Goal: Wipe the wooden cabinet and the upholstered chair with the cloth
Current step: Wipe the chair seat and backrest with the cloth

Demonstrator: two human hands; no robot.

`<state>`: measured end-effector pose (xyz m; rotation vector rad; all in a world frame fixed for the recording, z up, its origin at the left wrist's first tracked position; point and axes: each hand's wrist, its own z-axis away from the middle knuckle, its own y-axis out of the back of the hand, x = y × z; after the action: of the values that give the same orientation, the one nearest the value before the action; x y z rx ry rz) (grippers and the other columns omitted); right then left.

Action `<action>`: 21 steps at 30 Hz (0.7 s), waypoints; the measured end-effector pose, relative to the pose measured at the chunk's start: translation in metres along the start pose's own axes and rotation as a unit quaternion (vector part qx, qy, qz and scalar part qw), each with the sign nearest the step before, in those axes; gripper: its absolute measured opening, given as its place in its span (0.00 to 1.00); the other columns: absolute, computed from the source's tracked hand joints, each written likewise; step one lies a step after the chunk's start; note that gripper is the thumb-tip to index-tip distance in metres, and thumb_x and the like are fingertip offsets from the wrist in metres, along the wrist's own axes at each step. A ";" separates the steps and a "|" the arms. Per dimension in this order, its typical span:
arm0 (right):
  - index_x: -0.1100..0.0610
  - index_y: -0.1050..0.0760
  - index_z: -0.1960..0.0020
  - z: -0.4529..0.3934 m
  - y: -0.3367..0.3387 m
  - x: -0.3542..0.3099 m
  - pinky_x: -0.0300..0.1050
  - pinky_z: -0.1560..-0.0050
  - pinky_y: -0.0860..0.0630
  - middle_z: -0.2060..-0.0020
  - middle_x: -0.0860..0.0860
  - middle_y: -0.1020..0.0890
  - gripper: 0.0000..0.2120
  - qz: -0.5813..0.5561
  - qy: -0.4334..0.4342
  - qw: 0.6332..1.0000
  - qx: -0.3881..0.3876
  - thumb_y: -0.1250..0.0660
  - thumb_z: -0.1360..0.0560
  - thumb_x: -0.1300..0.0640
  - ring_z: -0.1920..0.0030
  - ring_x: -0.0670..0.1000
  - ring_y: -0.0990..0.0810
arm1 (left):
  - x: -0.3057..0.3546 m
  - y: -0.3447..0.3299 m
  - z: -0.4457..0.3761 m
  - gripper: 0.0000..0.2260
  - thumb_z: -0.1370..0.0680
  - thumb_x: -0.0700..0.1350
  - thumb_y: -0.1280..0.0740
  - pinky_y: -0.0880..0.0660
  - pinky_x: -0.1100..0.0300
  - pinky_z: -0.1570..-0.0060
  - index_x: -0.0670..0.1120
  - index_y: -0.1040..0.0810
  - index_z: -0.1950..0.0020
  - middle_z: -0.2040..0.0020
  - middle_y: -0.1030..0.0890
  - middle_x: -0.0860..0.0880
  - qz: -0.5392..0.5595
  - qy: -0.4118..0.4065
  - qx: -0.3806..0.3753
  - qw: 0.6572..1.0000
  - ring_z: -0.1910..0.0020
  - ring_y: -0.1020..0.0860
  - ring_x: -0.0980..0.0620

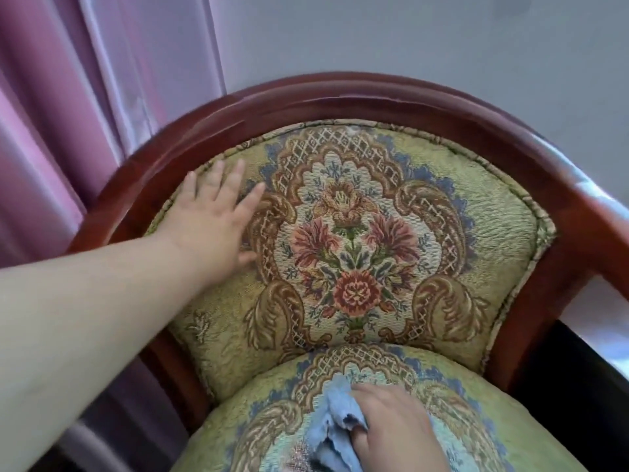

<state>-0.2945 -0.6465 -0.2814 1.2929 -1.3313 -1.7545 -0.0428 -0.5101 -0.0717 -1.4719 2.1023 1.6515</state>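
The upholstered chair fills the view, with green floral tapestry fabric and a curved, glossy red-brown wooden frame. My left hand lies flat with fingers spread on the left side of the backrest. On the seat cushion below, my right hand presses a crumpled light blue cloth against the fabric. The cloth sticks out to the left of the hand. No wooden cabinet is in view.
Pink curtains hang to the left of the chair. A plain grey wall stands behind it. To the right of the chair's arm is a dark gap.
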 end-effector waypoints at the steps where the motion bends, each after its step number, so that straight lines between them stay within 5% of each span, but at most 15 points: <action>1: 0.40 0.30 0.34 -0.003 0.000 -0.002 0.48 0.39 0.34 0.36 0.36 0.25 0.29 0.000 -0.009 1.000 0.008 0.45 0.34 0.42 0.35 0.48 0.30 | -0.003 -0.004 -0.001 0.47 0.32 0.75 0.52 0.56 0.37 0.27 0.52 0.71 0.26 0.24 0.67 0.39 -0.009 -0.002 0.002 1.000 0.23 0.61 0.37; 5: 0.46 0.31 0.61 -0.013 0.000 -0.005 0.50 0.59 0.35 0.64 0.40 0.26 0.06 -0.005 -0.022 0.992 0.125 0.45 0.35 0.47 0.57 0.50 0.29 | 0.005 -0.011 -0.016 0.50 0.35 0.78 0.51 0.56 0.36 0.28 0.53 0.69 0.25 0.24 0.66 0.38 -0.019 0.017 0.037 0.999 0.24 0.60 0.35; 7: 0.47 0.38 0.68 -0.021 0.000 -0.006 0.50 0.63 0.38 0.70 0.41 0.33 0.06 -0.001 -0.025 0.989 0.149 0.42 0.33 0.51 0.64 0.51 0.33 | 0.010 -0.012 -0.020 0.51 0.36 0.78 0.49 0.54 0.35 0.27 0.53 0.70 0.26 0.24 0.65 0.38 -0.011 0.007 0.034 0.999 0.24 0.59 0.34; 16: 0.49 0.29 0.61 -0.068 0.004 -0.001 0.50 0.60 0.34 0.63 0.47 0.25 0.03 -0.014 -0.046 0.990 0.132 0.40 0.29 0.54 0.60 0.55 0.29 | 0.017 -0.016 -0.019 0.50 0.32 0.73 0.42 0.57 0.36 0.28 0.52 0.70 0.26 0.24 0.67 0.36 -0.009 -0.004 0.010 1.000 0.24 0.62 0.33; 21: 0.49 0.23 0.56 -0.074 0.021 -0.008 0.49 0.60 0.24 0.61 0.46 0.19 0.10 -0.186 -0.049 0.964 0.182 0.41 0.30 0.59 0.60 0.48 0.22 | 0.020 -0.023 -0.013 0.50 0.32 0.73 0.43 0.57 0.36 0.28 0.51 0.74 0.29 0.24 0.66 0.36 -0.005 -0.005 0.016 1.000 0.25 0.61 0.32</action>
<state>-0.2251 -0.6745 -0.2617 1.7740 -1.6047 -1.8955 -0.0309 -0.5313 -0.0940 -1.4578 2.1030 1.6110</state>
